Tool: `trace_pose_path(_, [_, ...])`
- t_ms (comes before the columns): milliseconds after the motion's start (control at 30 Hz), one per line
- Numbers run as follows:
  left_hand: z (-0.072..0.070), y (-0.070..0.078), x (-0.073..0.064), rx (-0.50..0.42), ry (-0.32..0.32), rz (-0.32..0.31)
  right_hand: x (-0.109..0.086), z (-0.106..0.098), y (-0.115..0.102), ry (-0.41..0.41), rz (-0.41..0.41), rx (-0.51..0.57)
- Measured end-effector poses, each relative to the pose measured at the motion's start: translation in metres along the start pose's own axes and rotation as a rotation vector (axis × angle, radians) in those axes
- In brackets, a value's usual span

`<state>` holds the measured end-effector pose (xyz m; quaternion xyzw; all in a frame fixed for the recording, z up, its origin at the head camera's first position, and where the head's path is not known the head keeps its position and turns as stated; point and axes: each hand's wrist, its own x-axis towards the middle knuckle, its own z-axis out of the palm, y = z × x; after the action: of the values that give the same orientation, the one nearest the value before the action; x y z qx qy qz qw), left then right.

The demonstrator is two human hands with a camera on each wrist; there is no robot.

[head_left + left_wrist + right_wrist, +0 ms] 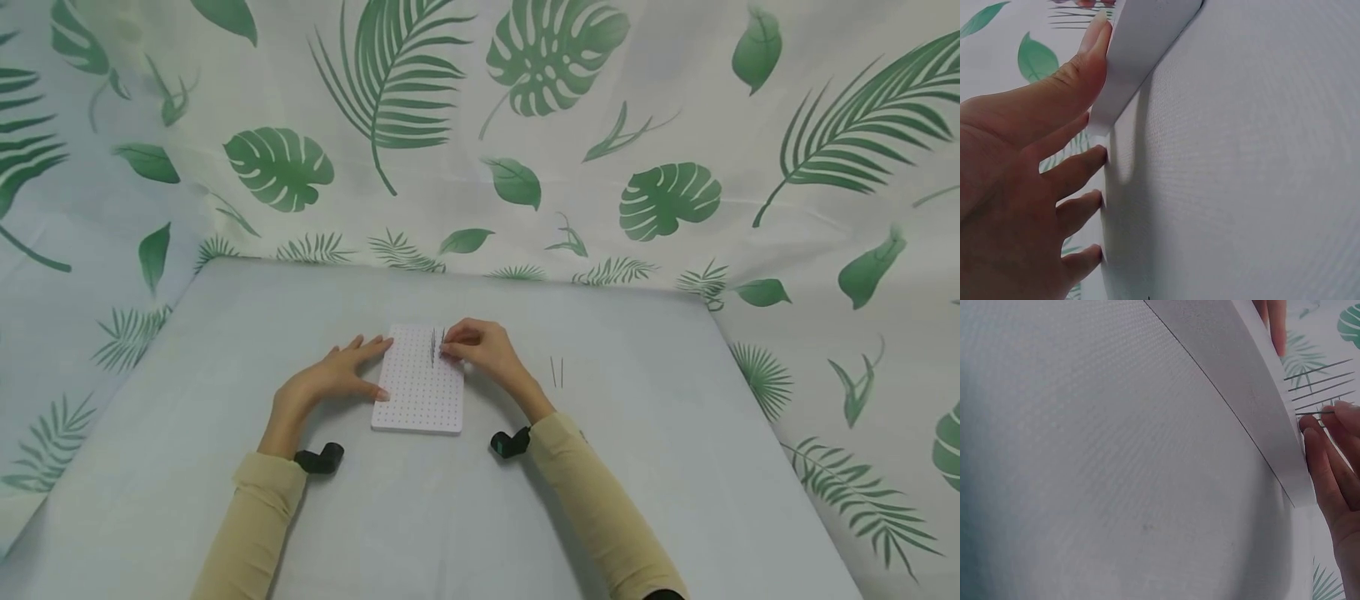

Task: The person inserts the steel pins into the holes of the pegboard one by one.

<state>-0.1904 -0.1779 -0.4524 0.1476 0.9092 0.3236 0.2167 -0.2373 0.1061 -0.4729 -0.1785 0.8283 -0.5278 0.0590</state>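
A white board with a grid of small holes lies on the table. Several thin dark metal pins stand up from its upper right part. My right hand is over the board's right edge, thumb and fingertips pinching one such pin close to the board's face. Along the left edge rests my left hand, fingers spread, its thumb and index finger against the board. The pinched pin's lower end meets the board in the right wrist view.
Two more dark pins lie on the white tabletop to the right of the board. Behind and beside the table hangs a white cloth printed with green leaves. A black wrist camera is strapped below each hand.
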Motion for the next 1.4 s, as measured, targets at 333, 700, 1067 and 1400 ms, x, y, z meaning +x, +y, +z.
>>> trace_pose_path(333, [0.0, 0.001, -0.001, -0.038, -0.007, -0.001, -0.002, -0.001, 0.0, -0.018, 0.014, -0.053])
trace_pose_path(700, [0.0, 0.0, -0.001, -0.036, -0.002, -0.006, -0.012, -0.017, 0.005, -0.031, 0.021, -0.1])
trace_pose_path(1067, [0.002, 0.0, -0.001, -0.026, -0.005, 0.001, -0.03, -0.045, 0.012, -0.022, 0.064, -0.11])
trace_pose_path(1400, [0.0, 0.001, -0.002, -0.024, -0.018, 0.021, -0.047, -0.077, 0.015, -0.001, 0.077, -0.129])
